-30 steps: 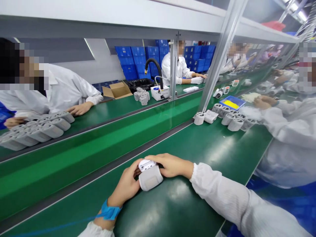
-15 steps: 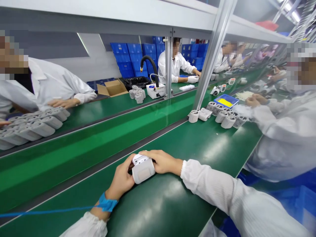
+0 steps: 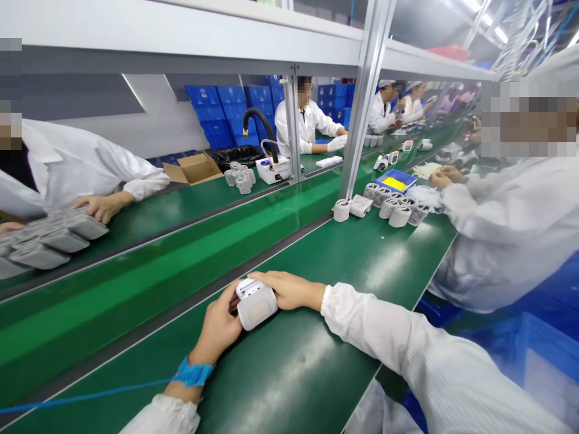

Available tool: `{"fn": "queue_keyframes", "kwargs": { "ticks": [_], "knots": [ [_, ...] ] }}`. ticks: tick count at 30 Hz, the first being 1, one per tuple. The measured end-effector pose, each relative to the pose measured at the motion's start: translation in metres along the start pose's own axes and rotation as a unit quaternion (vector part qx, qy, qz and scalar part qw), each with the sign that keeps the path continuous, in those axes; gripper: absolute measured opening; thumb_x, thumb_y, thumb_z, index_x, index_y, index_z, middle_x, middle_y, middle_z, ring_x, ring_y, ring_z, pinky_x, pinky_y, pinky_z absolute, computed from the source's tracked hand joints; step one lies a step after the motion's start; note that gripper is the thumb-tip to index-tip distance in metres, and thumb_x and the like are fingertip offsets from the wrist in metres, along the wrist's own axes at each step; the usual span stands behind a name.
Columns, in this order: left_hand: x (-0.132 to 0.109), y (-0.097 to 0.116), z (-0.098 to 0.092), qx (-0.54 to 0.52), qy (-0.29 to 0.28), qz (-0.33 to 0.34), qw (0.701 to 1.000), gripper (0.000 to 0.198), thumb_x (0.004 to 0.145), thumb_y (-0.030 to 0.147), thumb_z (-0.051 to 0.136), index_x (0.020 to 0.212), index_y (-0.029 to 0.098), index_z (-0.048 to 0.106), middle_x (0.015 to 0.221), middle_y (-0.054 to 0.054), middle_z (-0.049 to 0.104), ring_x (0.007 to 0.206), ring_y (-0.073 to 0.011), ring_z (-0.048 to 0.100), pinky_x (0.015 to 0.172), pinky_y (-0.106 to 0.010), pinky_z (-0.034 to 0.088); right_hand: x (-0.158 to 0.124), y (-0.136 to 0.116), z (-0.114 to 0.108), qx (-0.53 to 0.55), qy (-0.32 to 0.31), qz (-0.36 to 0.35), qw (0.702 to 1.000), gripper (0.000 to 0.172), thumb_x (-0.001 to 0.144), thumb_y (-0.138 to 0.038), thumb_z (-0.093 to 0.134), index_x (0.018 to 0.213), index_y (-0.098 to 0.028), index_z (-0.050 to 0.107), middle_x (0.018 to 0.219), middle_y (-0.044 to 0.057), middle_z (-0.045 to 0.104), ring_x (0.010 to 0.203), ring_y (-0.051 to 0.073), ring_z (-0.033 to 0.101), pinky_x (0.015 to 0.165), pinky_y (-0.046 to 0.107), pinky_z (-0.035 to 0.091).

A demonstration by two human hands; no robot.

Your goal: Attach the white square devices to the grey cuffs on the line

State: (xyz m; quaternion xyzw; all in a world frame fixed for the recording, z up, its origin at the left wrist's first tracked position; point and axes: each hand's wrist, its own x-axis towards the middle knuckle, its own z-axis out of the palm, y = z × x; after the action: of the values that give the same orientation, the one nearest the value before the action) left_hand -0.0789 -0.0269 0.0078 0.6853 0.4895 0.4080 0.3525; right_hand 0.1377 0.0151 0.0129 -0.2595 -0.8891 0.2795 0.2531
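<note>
Between my left hand (image 3: 219, 328) and right hand (image 3: 284, 289), the white unit (image 3: 256, 304) fills the gap. To the right and toward me the counter (image 3: 316, 361) lies bare, wide enough for a sweep. Ahead, the belt (image 3: 158, 277) runs open. At the far right I see a cluster of white housings (image 3: 393, 211), a co-worker's sleeve (image 3: 479, 211) and an upright post (image 3: 362, 102) closing things off. The shelf (image 3: 181, 36) overhead limits headroom.

Green workbench (image 3: 384, 265) beside brighter green conveyor belt (image 3: 181, 265). Metal post (image 3: 362, 102), white shelf (image 3: 181, 36) overhead. Blue crates (image 3: 217, 111) stacked by pale back wall (image 3: 149, 129). Ceiling lights (image 3: 486, 18) on.
</note>
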Motion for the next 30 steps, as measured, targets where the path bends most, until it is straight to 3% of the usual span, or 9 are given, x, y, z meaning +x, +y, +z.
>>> {"fn": "queue_keyframes", "kwargs": {
  "ticks": [4, 12, 19, 22, 24, 27, 30],
  "knots": [
    [0.000, 0.001, 0.005, 0.026, 0.032, 0.003, 0.999, 0.059, 0.066, 0.026, 0.076, 0.121, 0.017, 0.058, 0.109, -0.010, 0.074, 0.097, -0.0306, 0.072, 0.081, -0.034, 0.059, 0.000, -0.002, 0.003, -0.020, 0.010, 0.021, 1.000, 0.076, 0.084, -0.008, 0.056, 0.154, -0.021, 0.028, 0.142, 0.013, 0.053, 0.124, 0.026, 0.055, 0.102, 0.036, 0.045],
    [0.002, 0.008, 0.007, 0.033, 0.034, 0.019, 0.999, 0.051, 0.067, 0.026, 0.074, 0.116, 0.016, 0.060, 0.097, -0.004, 0.074, 0.086, -0.0236, 0.071, 0.075, -0.026, 0.056, 0.000, 0.004, 0.008, -0.002, 0.040, 0.032, 0.999, 0.075, 0.081, -0.009, 0.059, 0.151, -0.022, 0.035, 0.145, 0.011, 0.052, 0.130, 0.026, 0.053, 0.106, 0.039, 0.044],
    [0.010, 0.005, 0.010, -0.011, 0.017, 0.077, 0.997, 0.049, 0.076, 0.023, 0.067, 0.124, 0.016, 0.060, 0.114, -0.009, 0.071, 0.100, -0.0238, 0.068, 0.090, -0.032, 0.053, 0.001, 0.010, 0.001, 0.031, 0.062, -0.008, 0.998, 0.062, 0.084, -0.012, 0.052, 0.146, -0.020, 0.044, 0.146, 0.012, 0.052, 0.133, 0.026, 0.051, 0.112, 0.047, 0.039],
    [0.016, -0.007, 0.012, -0.032, 0.057, 0.047, 0.997, 0.064, 0.077, 0.023, 0.067, 0.138, 0.014, 0.050, 0.118, -0.015, 0.069, 0.099, -0.0248, 0.070, 0.090, -0.037, 0.055, -0.002, 0.023, -0.005, 0.015, 0.068, 0.036, 0.997, 0.062, 0.085, -0.016, 0.052, 0.146, -0.021, 0.043, 0.145, 0.012, 0.053, 0.131, 0.026, 0.053, 0.111, 0.047, 0.040],
    [0.018, -0.014, 0.006, -0.005, 0.095, 0.039, 0.995, 0.063, 0.078, 0.024, 0.069, 0.137, 0.014, 0.052, 0.114, -0.016, 0.071, 0.095, -0.0250, 0.071, 0.089, -0.039, 0.056, -0.004, 0.036, -0.012, -0.007, 0.084, 0.090, 0.992, 0.066, 0.084, -0.021, 0.055, 0.148, -0.022, 0.040, 0.138, 0.012, 0.059, 0.124, 0.027, 0.059, 0.107, 0.046, 0.044],
    [0.017, -0.022, -0.017, 0.062, 0.159, 0.053, 0.984, 0.038, 0.080, 0.026, 0.068, 0.117, 0.015, 0.067, 0.106, -0.014, 0.073, 0.099, -0.0261, 0.069, 0.096, -0.041, 0.052, -0.006, 0.058, -0.023, -0.037, 0.144, 0.160, 0.976, 0.059, 0.082, -0.028, 0.058, 0.140, -0.020, 0.049, 0.129, 0.014, 0.065, 0.108, 0.027, 0.067, 0.097, 0.044, 0.051],
    [0.019, -0.031, -0.041, 0.081, 0.227, 0.039, 0.970, 0.022, 0.089, 0.026, 0.057, 0.100, 0.013, 0.070, 0.093, -0.015, 0.074, 0.085, -0.0248, 0.069, 0.084, -0.039, 0.055, 0.002, 0.082, -0.037, -0.043, 0.260, 0.205, 0.943, 0.052, 0.078, -0.035, 0.060, 0.128, -0.017, 0.057, 0.119, 0.015, 0.069, 0.095, 0.027, 0.070, 0.086, 0.042, 0.055]
  ]
}}
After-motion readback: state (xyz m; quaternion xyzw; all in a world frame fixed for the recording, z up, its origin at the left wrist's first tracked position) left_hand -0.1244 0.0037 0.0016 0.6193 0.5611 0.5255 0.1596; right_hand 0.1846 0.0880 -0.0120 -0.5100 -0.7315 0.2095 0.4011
